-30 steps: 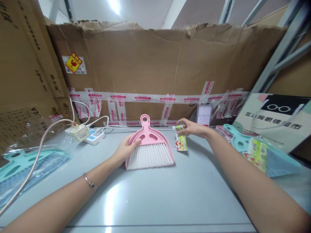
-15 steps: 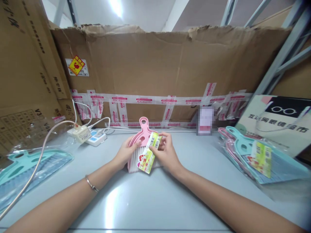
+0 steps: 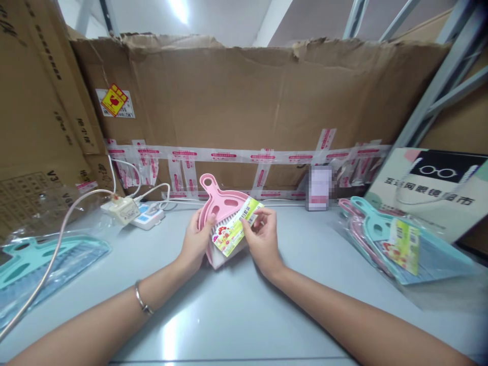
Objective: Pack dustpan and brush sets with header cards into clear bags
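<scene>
A pink dustpan and brush set [image 3: 224,201], brush nested in the pan, is held tilted above the table, its looped handle pointing up and left. My left hand [image 3: 196,239] grips its left edge, thumb on the front. A green and yellow label card [image 3: 232,231] printed with red mushrooms lies over the pale bristles. Pinched between thumb and fingers of my right hand [image 3: 263,239] is the card's upper right end. The pan's lower right part is partly hidden behind the card and my right hand.
Bagged turquoise and pink dustpan sets [image 3: 415,244] lie at the right beside a paper bag [image 3: 430,188]. Another turquoise set [image 3: 49,259] is at left under a cable. A power strip [image 3: 148,216], a phone-like device [image 3: 319,188] and a large cardboard box [image 3: 236,101] stand behind.
The dustpan set has turned, its handle swinging to the left and its wide pink face showing more. The label card has tilted closer to horizontal with it. Both hands keep hold.
</scene>
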